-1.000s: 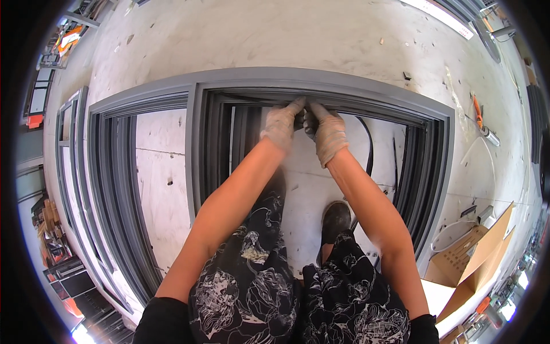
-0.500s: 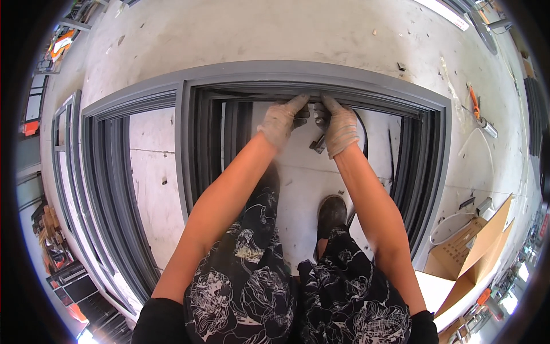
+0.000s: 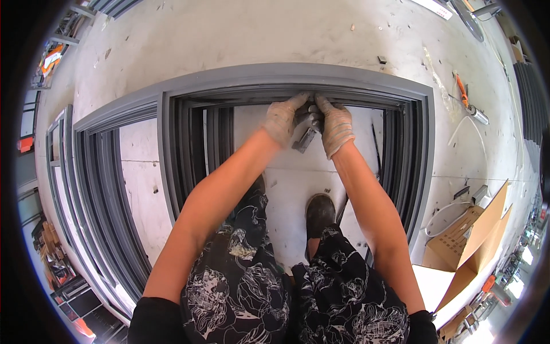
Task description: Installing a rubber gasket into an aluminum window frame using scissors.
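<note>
A grey metal window or door frame (image 3: 252,73) with two openings lies in front of me. My left hand (image 3: 283,117) and my right hand (image 3: 335,123), both in pale dirty gloves with dark fingertips, meet at the inner groove of its far rail. Both thumbs press up against that rail, side by side, while the other fingers curl in below. Whatever they pinch is hidden by the gloves. Just under the hands a small dark piece (image 3: 304,140) shows; whether it hangs or lies on the floor I cannot tell.
Another frame (image 3: 60,143) stands at the left. On the floor to the right are an orange-handled tool (image 3: 462,89), a silver cylinder (image 3: 478,115) and an open cardboard box (image 3: 458,238). My shoe (image 3: 319,215) stands inside the larger opening.
The view has shifted slightly, so the frame sits further left. My hands stay at the far rail and have drawn closer together. A black strip that curved beside my right hand no longer shows there.
</note>
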A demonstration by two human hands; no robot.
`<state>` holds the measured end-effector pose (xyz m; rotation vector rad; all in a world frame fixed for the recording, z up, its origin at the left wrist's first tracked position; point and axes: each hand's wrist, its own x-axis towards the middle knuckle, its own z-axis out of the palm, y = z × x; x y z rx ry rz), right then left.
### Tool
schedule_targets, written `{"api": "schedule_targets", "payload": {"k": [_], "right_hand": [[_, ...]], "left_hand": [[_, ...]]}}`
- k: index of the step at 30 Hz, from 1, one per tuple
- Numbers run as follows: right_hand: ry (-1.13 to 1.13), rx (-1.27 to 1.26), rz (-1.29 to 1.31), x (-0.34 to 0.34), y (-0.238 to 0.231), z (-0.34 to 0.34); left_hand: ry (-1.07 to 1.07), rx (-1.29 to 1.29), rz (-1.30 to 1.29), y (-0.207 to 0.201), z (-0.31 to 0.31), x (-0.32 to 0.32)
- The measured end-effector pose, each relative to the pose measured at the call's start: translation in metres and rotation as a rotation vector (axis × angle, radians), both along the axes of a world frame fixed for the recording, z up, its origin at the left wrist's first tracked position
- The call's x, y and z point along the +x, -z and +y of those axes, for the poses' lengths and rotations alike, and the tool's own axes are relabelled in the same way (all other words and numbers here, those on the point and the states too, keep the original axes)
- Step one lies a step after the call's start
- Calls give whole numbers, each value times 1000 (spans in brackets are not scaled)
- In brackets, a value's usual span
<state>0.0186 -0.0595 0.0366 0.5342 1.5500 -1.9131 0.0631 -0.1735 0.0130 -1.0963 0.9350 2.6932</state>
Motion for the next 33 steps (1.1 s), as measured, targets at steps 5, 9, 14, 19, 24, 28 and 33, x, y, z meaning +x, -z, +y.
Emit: {"api": "schedule_targets", "payload": {"k": [5,9,14,19,24,28,33], "right_hand": [[140,-112,20,-2,2,10],[72,-87,57,-9,6,13],[112,-12,-63,-6,7,12],[46,16,269,-10,25,18],[147,56,89,-12,13,15],[122,85,108,-14,17,18],[99,118,102,-16,21,19]], "left_hand": [[33,-3,43,-15,10,2],[1,-44,-2,-19,18,-5],[65,-160,-144,-2,25,-15],[37,-110,-49,12,24,-15],[-29,-224,-164,5,22,-11],[-126,-258,-137,-9,-4,8],[-364,-263,-148,-22,-44,40]]}}
